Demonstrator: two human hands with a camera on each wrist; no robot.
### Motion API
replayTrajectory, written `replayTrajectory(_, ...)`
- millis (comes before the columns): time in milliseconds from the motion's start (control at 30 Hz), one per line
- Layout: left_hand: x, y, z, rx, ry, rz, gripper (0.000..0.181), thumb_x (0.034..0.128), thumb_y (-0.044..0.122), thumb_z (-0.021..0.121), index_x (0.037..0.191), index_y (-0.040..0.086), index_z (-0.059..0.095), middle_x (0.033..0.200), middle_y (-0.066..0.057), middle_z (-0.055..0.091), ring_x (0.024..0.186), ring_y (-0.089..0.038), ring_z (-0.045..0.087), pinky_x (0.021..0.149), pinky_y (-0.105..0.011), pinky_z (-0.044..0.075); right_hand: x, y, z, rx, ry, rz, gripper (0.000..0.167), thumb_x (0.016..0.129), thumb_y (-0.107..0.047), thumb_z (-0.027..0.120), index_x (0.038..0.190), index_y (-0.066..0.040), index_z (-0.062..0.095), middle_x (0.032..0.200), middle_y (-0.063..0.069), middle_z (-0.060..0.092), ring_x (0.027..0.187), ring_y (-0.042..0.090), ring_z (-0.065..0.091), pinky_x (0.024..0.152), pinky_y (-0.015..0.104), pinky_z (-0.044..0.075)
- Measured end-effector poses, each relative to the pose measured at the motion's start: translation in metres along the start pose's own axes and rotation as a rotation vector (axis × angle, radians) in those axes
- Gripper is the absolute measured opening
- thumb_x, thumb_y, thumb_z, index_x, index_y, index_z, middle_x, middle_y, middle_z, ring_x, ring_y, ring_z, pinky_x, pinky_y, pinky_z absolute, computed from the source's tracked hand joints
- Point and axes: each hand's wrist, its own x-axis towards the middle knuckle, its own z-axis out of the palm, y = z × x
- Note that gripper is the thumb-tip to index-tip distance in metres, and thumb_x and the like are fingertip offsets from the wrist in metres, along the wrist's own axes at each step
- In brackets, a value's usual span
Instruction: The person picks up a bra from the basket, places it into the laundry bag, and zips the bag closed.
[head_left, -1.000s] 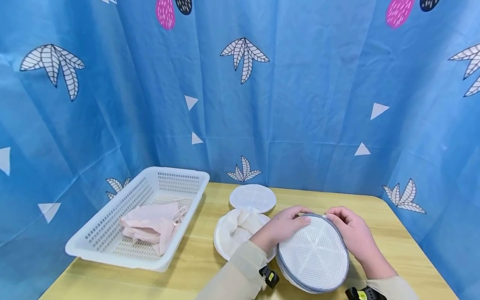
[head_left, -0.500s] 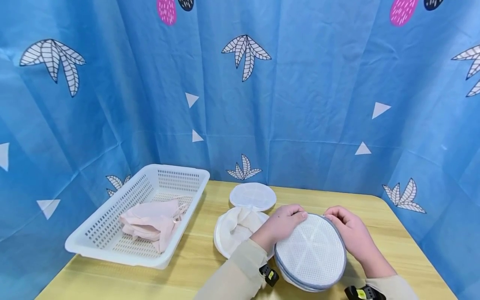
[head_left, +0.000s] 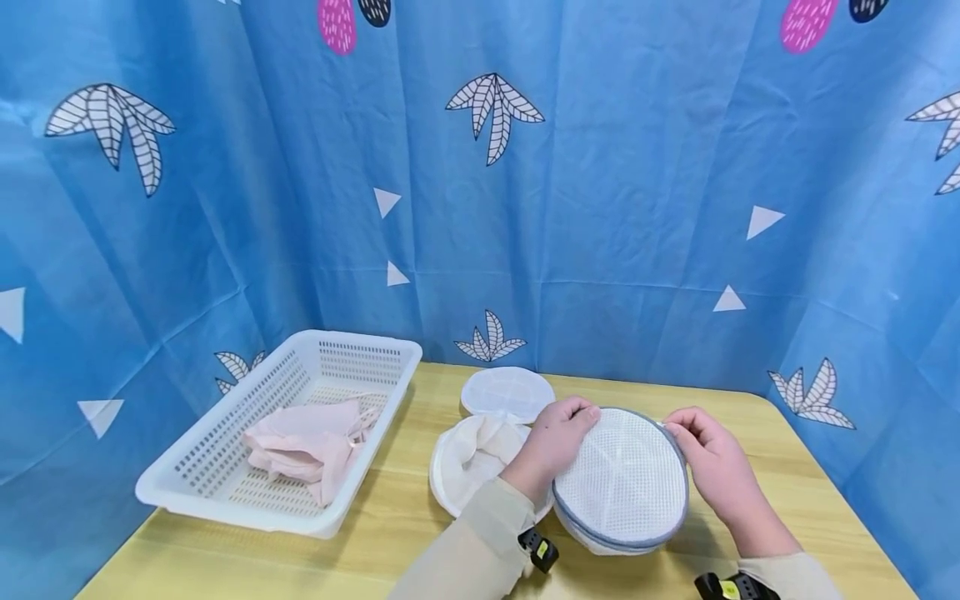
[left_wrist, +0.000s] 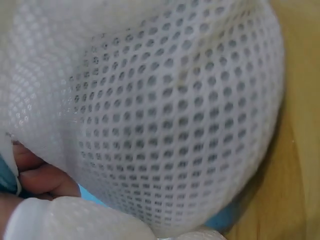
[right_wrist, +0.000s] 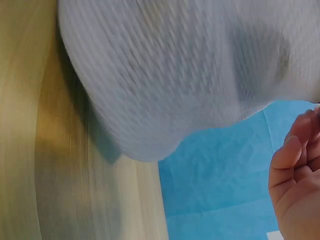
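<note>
The bag (head_left: 622,479), a white mesh one with a grey rim, is well to the right of the basket (head_left: 225,518), its round face tilted up. Whether its underside touches the table (head_left: 300,571) cannot be told. The left hand (head_left: 553,443) is on the side of the bag nearer the basket; its grip pinches the upper rim, thumb on the mesh face. The right hand (head_left: 711,462) is on the side farther from the basket, its grip pinching the rim between thumb and bent forefinger. In the right wrist view the fingers curl at the edge, and the pinch itself is out of sight.

Inside the basket lies a pink cloth (head_left: 307,450), crumpled, with thin straps toward the basket's right wall. Just right of the basket, between it and the bag, a white pouch (head_left: 456,471) lies on the table, a fold of pale fabric in it. Right of the basket's far end is a white disc (head_left: 507,393), meeting the pouch's back edge; whether they are joined cannot be told. A blue curtain (head_left: 622,208) with leaf prints hangs behind the basket and along its left.
</note>
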Motion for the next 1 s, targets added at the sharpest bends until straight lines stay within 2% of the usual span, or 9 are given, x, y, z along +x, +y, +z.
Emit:
replayTrajectory(133,0.0008,-0.0007,0.0008,-0.029,0.011,-0.019,0.019,0.1061,0.032,0.054,0.095,0.022,0.066,0.092,0.004,0.062,0.088,-0.014,0.056,0.084,-0.038,0.044,-0.0009,-0.0002,-0.0020,0.058,0.019,0.034,0.027,0.109,-0.027,0.050,0.109,-0.002,0.061,0.092,0.007,0.060,0.079,0.016,0.056,0.067,0.027,0.049)
replayTrajectory(300,0.0015,-0.0032,0.0015,0.018,-0.062,-0.006,0.022,0.1052,0.035,0.055,0.092,0.020,0.063,0.090,0.004,0.060,0.086,-0.014,0.054,0.079,-0.036,0.043,0.0005,-0.0009,-0.0032,0.078,0.050,0.094,0.032,0.108,-0.029,0.051,0.113,0.000,0.062,0.097,0.005,0.062,0.084,0.013,0.056,0.070,0.025,0.048)
replayTrajectory(467,0.0003,-0.0027,0.0001,0.073,-0.120,0.050,0.027,0.1024,0.039,0.059,0.085,0.019,0.063,0.083,0.005,0.059,0.078,-0.011,0.053,0.071,-0.031,0.043,0.0027,-0.0019,-0.0039,0.071,0.055,0.139,0.034,0.108,-0.031,0.051,0.115,0.000,0.062,0.099,0.008,0.063,0.084,0.015,0.056,0.069,0.026,0.048)
replayTrajectory(600,-0.0027,-0.0007,-0.0007,0.106,-0.149,0.107,0.033,0.1005,0.042,0.061,0.078,0.018,0.061,0.075,0.006,0.056,0.071,-0.009,0.051,0.065,-0.028,0.042,0.0029,-0.0031,-0.0035,0.041,0.052,0.142,0.034,0.107,-0.032,0.052,0.115,-0.001,0.064,0.101,0.008,0.064,0.084,0.014,0.056,0.069,0.026,0.048)
replayTrajectory(700,-0.0042,0.0006,-0.0011,0.115,-0.163,0.126,0.033,0.0997,0.043,0.062,0.078,0.018,0.061,0.077,0.007,0.058,0.071,-0.008,0.051,0.065,-0.027,0.042,0.0024,-0.0037,-0.0032,0.021,0.048,0.138,0.035,0.107,-0.034,0.053,0.115,-0.002,0.065,0.100,0.008,0.064,0.084,0.013,0.056,0.069,0.025,0.047)
replayTrajectory(767,-0.0044,0.0013,-0.0012,0.121,-0.167,0.134,0.027,0.0997,0.041,0.062,0.083,0.020,0.065,0.081,0.009,0.060,0.074,-0.007,0.053,0.067,-0.027,0.044,0.0019,-0.0038,-0.0032,0.006,0.041,0.131,0.035,0.106,-0.035,0.053,0.115,-0.003,0.065,0.098,0.007,0.064,0.082,0.014,0.055,0.068,0.026,0.047)
replayTrajectory(867,-0.0045,0.0019,-0.0010,0.128,-0.174,0.148,0.016,0.1012,0.037,0.062,0.099,0.025,0.072,0.089,0.011,0.063,0.082,-0.006,0.056,0.074,-0.027,0.046,0.0018,-0.0037,-0.0024,-0.017,0.033,0.104,0.035,0.106,-0.037,0.054,0.113,-0.005,0.066,0.094,0.007,0.063,0.079,0.016,0.055,0.066,0.027,0.046)
replayTrajectory(1000,-0.0054,0.0026,-0.0008,0.145,-0.185,0.156,0.022,0.1032,0.035,0.059,0.119,0.028,0.073,0.098,0.014,0.065,0.090,-0.005,0.058,0.081,-0.028,0.047,0.0014,-0.0039,-0.0003,-0.034,0.028,0.077,0.035,0.106,-0.039,0.054,0.112,-0.007,0.067,0.090,0.007,0.062,0.077,0.018,0.054,0.065,0.028,0.046)
